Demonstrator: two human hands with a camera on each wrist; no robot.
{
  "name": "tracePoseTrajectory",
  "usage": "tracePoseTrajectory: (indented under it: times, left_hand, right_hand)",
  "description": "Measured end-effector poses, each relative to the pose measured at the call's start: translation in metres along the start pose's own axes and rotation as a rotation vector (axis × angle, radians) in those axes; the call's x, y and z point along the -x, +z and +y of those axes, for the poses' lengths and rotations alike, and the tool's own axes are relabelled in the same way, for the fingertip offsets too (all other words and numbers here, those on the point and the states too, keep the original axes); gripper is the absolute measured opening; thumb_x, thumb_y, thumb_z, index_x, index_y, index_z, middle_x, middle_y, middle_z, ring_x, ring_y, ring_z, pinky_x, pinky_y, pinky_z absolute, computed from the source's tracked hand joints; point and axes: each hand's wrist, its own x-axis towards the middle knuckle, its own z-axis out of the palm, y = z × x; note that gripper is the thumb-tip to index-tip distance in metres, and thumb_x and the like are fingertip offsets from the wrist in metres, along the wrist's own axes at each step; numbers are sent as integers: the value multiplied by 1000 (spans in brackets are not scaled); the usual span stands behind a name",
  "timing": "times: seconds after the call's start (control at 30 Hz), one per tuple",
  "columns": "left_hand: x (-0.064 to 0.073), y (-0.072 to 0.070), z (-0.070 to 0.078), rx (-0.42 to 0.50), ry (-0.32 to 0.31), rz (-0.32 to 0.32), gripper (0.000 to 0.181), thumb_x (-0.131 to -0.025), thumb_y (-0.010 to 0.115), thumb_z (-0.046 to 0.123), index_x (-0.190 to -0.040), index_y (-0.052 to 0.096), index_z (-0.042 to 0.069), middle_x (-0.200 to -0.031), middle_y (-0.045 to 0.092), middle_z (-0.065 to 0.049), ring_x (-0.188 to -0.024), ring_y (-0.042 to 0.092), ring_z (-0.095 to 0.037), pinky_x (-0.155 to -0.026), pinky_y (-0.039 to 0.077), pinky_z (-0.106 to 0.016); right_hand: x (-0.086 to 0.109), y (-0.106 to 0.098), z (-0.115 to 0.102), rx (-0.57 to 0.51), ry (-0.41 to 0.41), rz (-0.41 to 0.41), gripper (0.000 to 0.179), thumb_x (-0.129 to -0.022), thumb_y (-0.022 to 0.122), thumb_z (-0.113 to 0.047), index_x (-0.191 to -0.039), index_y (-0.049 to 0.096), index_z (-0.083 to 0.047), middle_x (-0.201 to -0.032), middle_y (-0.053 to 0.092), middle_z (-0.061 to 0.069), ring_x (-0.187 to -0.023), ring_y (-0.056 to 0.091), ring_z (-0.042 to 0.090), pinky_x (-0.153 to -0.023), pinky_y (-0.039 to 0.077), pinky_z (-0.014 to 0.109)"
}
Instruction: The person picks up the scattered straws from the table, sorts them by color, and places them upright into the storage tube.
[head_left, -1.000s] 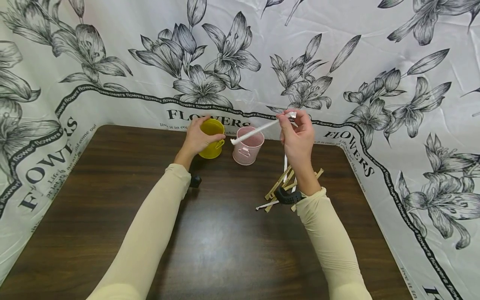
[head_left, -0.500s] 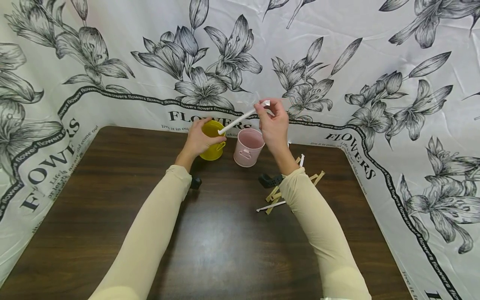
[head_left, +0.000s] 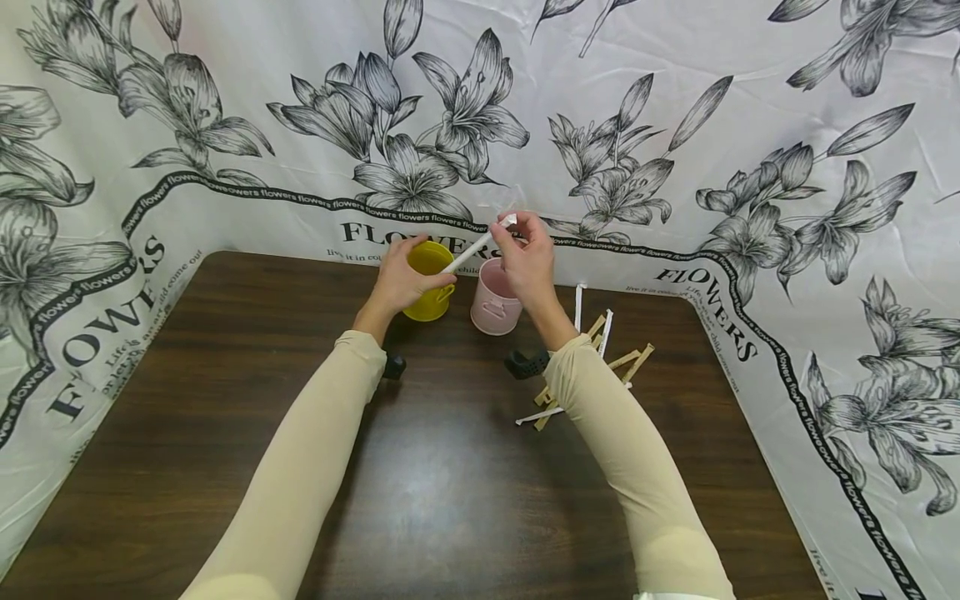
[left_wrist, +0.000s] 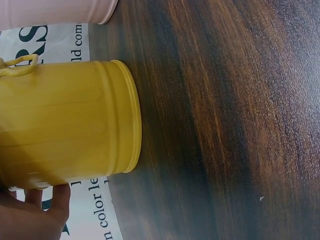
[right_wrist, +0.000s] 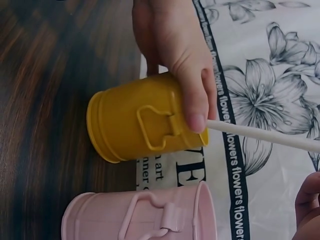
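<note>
My left hand (head_left: 397, 279) grips the small yellow metal bucket (head_left: 427, 312) at its rim, with the thumb near the side handle in the right wrist view. The bucket stands upright on the table. My right hand (head_left: 531, 262) pinches the upper end of a white paper-wrapped straw (head_left: 471, 252). The straw slants down to the left, and its lower end is at the yellow bucket's mouth, partly hidden by the left thumb (right_wrist: 196, 115). A pink bucket (head_left: 493, 313) of like shape stands just right of the yellow one, under the right hand.
Right of the buckets lies a loose pile of white wrapped straws (head_left: 606, 333) and tan printed flat sticks (head_left: 638, 364), partly covered by the right forearm. The dark wooden table (head_left: 420, 500) meets a white flower-printed cloth (head_left: 480, 108) behind the buckets.
My right hand has carried the straw leftward, past the pink bucket, and down to the yellow bucket's mouth. The left hand keeps its hold on the yellow bucket.
</note>
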Motion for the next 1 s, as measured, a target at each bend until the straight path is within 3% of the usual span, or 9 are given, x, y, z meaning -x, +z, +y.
tracePoseTrajectory:
  times: [0.37, 0.57, 0.63, 0.83, 1.0]
  left_hand:
    - [-1, 0, -1, 0, -10, -4, 96, -78, 87, 47, -157, 39, 22, -161, 31, -14, -148, 27, -39, -121, 29, -61]
    - [-2, 0, -2, -10, -9, -6, 98, -77, 87, 49, -157, 39, 24, -161, 31, -13, -149, 26, -38, -121, 30, -60]
    - [-2, 0, -2, -11, -10, -8, 98, -76, 87, 50, -157, 39, 24, -161, 30, -12, -149, 25, -38, -121, 30, -61]
    - [-3, 1, -3, -4, -21, -19, 99, -76, 86, 53, -158, 37, 26, -165, 26, -11, -152, 21, -38, -122, 27, -63]
    - [-4, 3, -4, 1, -29, -16, 99, -76, 86, 54, -158, 37, 27, -165, 26, -10, -152, 22, -37, -122, 27, -62]
  right_hand:
    - [6, -15, 3, 7, 46, -53, 34, -96, 67, -3, -125, 56, 11, -103, 60, -3, -55, 51, 2, -51, 39, 15]
    - [29, -40, 8, 196, 37, -132, 31, -96, 71, -14, -122, 62, 1, -115, 65, 12, -58, 50, 5, -53, 39, 17]
    - [38, -51, 9, 260, 35, -163, 31, -96, 71, -18, -122, 63, -3, -106, 67, 15, -56, 51, 5, -52, 41, 18]
    - [64, -87, 13, 467, -19, -232, 29, -95, 73, -21, -120, 66, -9, -74, 60, 7, -53, 49, 9, -51, 42, 22]
    - [84, -117, 18, 642, -28, -308, 29, -94, 74, -23, -120, 66, -13, -86, 60, 5, -58, 45, 13, -53, 38, 25]
